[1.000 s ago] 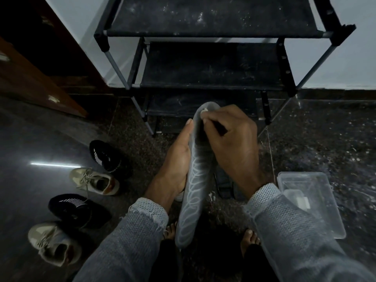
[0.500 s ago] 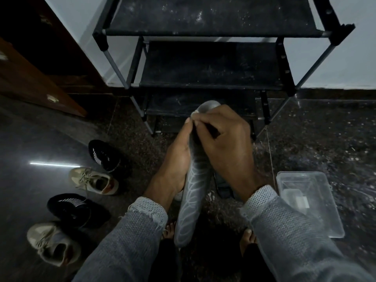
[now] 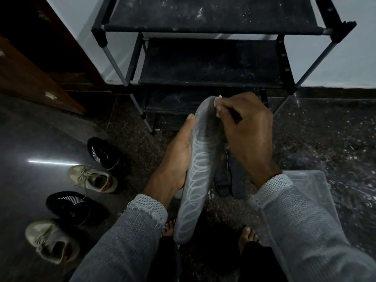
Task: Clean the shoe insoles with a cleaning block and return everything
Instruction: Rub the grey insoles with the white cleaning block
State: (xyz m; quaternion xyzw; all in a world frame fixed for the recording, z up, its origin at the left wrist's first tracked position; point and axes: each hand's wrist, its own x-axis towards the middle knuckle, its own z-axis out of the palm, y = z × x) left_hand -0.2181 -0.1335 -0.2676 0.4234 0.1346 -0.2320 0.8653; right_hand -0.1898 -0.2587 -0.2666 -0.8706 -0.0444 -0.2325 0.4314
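We hold the grey insole (image 3: 197,176) upright above the floor (image 3: 325,143), left hand (image 3: 175,157) flat behind it, right hand (image 3: 246,135) curled at its toe, apparently pinching the barely visible cleaning block (image 3: 218,97); hard rubbing could buckle the flexible insole.

The left hand (image 3: 177,157) is lying flat and straight along the left edge of the long grey insole with pale looping lines (image 3: 198,176), its fingers hidden behind it and its thumb stretching up toward the toe end. The right hand (image 3: 247,135) is curling over the insole's upper right side, fingertips (image 3: 218,107) bunching near the top. Both forearms, in grey knitted sleeves, are reaching forward.
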